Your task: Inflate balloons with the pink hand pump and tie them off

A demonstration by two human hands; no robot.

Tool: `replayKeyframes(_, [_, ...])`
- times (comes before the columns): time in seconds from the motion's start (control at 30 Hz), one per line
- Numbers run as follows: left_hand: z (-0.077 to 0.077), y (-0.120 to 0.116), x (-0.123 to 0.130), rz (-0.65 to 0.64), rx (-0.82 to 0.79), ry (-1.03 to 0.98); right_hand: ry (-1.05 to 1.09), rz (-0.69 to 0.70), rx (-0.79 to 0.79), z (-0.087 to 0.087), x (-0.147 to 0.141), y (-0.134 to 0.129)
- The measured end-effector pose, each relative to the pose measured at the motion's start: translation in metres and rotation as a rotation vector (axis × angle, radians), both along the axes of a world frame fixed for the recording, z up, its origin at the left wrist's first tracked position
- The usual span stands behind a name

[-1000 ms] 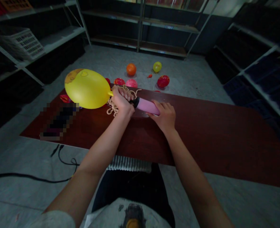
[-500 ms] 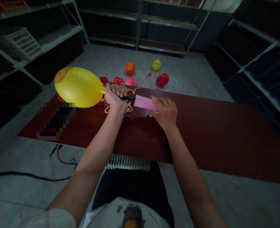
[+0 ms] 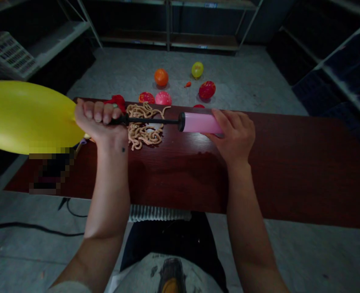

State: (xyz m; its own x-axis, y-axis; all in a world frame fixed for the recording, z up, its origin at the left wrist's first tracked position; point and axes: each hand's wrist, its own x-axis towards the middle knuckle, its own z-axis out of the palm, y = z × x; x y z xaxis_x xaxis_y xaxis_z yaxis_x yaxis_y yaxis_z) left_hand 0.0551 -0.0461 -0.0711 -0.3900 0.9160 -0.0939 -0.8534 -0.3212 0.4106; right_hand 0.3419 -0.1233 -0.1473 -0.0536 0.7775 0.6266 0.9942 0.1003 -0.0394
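A pink hand pump (image 3: 201, 123) is stretched out level above the table, its black rod showing between my hands. My left hand (image 3: 99, 118) is wrapped round the pump's black handle, and the neck of a big yellow balloon (image 3: 30, 116) meets that same hand. The balloon runs off the left edge of the view. The pink barrel's right end is gripped by my right hand (image 3: 235, 132), which hides that end. Tangled beige cord (image 3: 143, 136) lies on the table behind the rod.
Under it all is a dark red table (image 3: 296, 162). A pixelated dark object (image 3: 53, 171) lies on its left part, a red item (image 3: 117, 101) near the far edge. Several balloons, including an orange one (image 3: 161, 77), rest on the floor beyond. Shelves stand around; cables lie at lower left.
My hands have moved apart, left hand leftward and right hand rightward, so the pump's black rod is now drawn out. The yellow balloon has moved left and looks larger. The view has shifted slightly.
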Motion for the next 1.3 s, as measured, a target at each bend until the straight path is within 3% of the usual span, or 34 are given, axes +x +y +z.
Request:
replayKeyframes(0.17, [-0.001,0.002,-0.002,0.033,0.0,-0.011,0.04,0.013,0.016,-0.002,-0.001,0.001])
replayKeyframes(0.43, [0.001,-0.003,0.017,0.081,-0.051,0.066,0.013,-0.005,-0.039,-0.013,-0.005,0.005])
replayKeyframes(0.63, [-0.018,0.002,0.036,-0.009,-0.211,0.112,0.011,0.06,-0.083,-0.017,-0.024,0.007])
replayKeyframes(0.87, [-0.033,-0.003,0.064,-0.107,-0.108,0.103,0.043,0.139,-0.132,-0.029,-0.053,0.01])
replayKeyframes(1.3, [-0.034,0.005,0.051,-0.076,-0.082,0.092,-0.031,0.113,-0.116,-0.022,-0.047,0.011])
